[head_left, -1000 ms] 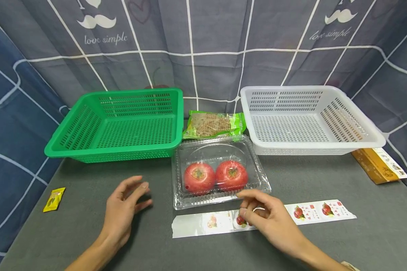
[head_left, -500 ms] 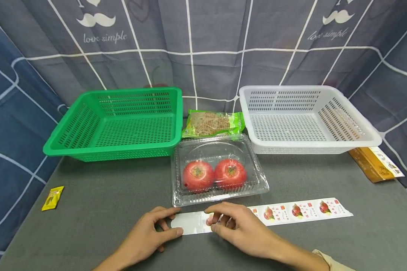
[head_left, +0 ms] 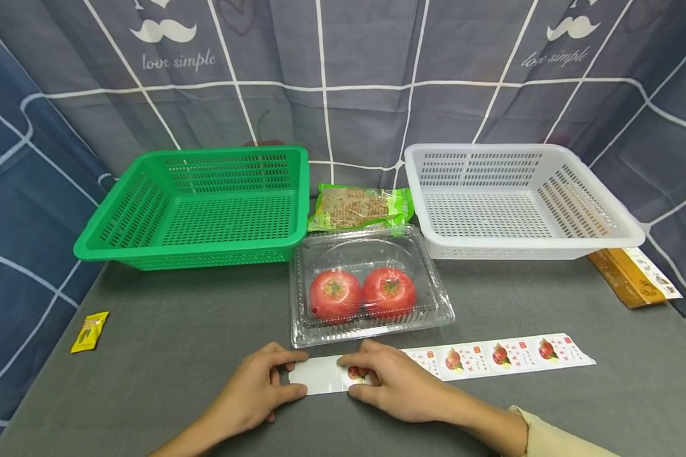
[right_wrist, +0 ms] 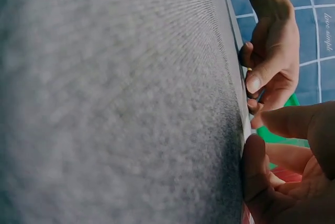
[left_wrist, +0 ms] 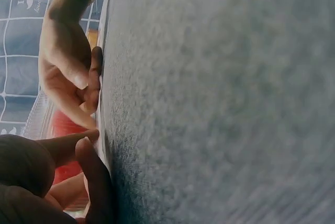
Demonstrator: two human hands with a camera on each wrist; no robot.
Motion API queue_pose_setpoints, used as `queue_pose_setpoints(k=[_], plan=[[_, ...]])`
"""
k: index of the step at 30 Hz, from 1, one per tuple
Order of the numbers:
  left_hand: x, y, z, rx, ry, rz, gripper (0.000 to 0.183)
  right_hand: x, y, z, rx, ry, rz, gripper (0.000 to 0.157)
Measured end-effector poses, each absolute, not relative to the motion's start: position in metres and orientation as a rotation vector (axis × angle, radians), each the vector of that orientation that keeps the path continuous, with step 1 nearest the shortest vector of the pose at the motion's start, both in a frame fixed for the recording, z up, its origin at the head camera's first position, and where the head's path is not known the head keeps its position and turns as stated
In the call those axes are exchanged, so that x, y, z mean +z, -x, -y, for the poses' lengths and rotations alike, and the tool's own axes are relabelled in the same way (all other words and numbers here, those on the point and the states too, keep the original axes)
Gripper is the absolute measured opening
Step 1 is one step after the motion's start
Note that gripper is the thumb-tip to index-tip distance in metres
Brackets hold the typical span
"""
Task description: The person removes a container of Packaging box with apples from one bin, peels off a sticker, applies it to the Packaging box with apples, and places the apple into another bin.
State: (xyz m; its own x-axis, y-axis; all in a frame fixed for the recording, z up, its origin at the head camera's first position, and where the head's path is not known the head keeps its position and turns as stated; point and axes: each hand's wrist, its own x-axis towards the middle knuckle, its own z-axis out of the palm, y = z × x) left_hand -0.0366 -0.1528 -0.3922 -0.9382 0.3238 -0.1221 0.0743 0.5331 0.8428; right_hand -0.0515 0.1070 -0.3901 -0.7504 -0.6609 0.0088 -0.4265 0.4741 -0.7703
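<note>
A white strip of fruit stickers lies across the front of the table, its left end bare backing. My left hand holds that end, forefinger at the upper corner and thumb at the lower one. Close to its right, my right hand grips the strip around the leftmost fruit sticker, thumb at the lower edge and forefinger at the upper. The wrist views show both hands' fingertips down at the table surface. Just behind the strip sits a clear plastic clamshell box with two red round fruits inside.
A green basket stands at the back left, a white basket at the back right. Between them lies a green-edged food packet. A small yellow sachet is at far left, a brown packet at far right.
Both hands have come together at the strip's left end: the left hand moved right and forward, the right hand moved left. The strip has stayed nearly in place.
</note>
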Motion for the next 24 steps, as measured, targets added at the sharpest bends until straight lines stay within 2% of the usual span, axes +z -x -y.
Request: queue_pose_setpoints(k=[11, 19, 24], plan=[[-0.3931, 0.0374, 0.1523, 1.387, -0.341, -2.514, 0.038, -0.3932, 0.0561, -0.1011, -0.983, 1.034, -2.546, 0.015], [-0.3929, 0.0366, 0.1514, 1.383, -0.334, -2.532, 0.038, -0.3939, 0.0595, -0.0998, -0.993, 1.07, -2.554, 0.011], [-0.3917, 0.037, 0.1507, 1.364, -0.316, -2.53, 0.037, -0.393, 0.0604, -0.1, -0.995, 1.071, -2.538, 0.015]])
